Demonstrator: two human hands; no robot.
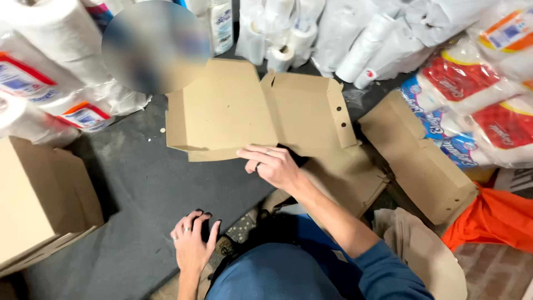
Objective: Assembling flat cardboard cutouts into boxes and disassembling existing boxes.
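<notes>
A flat, partly folded brown cardboard box (244,108) lies on the dark floor mat (139,189) in front of me. My right hand (272,165) rests with its fingertips on the box's near edge, fingers stretched toward the left. My left hand (192,239) lies flat on the mat by my knee, fingers spread, holding nothing. More flattened cardboard (344,178) lies under my right forearm.
A folded brown box (422,155) lies at the right, another cardboard box (39,200) at the left. Packs of toilet paper and paper towels (477,94) ring the mat at the back and both sides. Orange cloth (494,219) lies at the right.
</notes>
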